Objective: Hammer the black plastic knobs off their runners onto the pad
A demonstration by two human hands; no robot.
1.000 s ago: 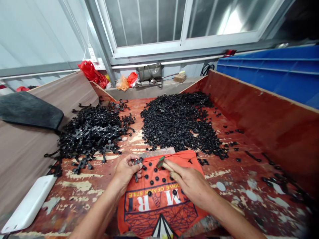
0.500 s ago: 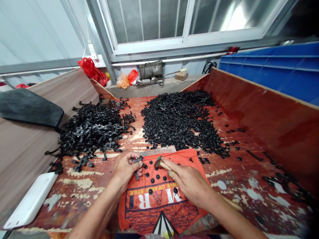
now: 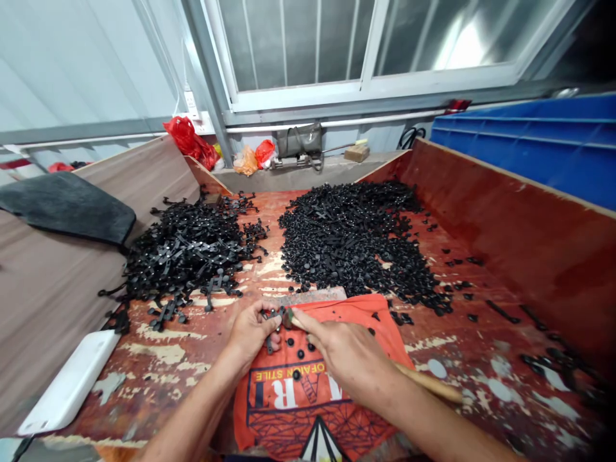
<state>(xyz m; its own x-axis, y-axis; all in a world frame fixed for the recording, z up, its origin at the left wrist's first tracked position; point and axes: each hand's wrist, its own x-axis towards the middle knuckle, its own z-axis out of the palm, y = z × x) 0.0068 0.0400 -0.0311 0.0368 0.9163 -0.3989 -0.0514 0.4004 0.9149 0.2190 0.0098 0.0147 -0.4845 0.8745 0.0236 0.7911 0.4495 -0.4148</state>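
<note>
My left hand [image 3: 254, 330] is closed, pinching a small black branched part [image 3: 270, 343] at the upper left of an orange printed cloth [image 3: 370, 321]. In my right hand [image 3: 349, 353] is a hammer [image 3: 426, 383] with a wooden handle, gripped close to its head. The hammer's dark head [image 3: 288, 317] is right beside the black part at my left fingertips; whether they touch I cannot tell. Several round black studs [image 3: 301, 353] lie on the cloth below, and my right hand and forearm hide part of it.
A heap of branched black parts [image 3: 187, 247] lies at left, a bigger heap of small black pieces [image 3: 351, 231] beyond the cloth. A white device [image 3: 70, 382] is at the left edge. Wooden boards [image 3: 505, 212] wall the sides; a blue crate [image 3: 529, 141] stands behind the right one.
My right hand has brought the hammer head left and slightly down to my left fingertips. My left hand keeps its hold on the part. The whole view has shifted a little.
</note>
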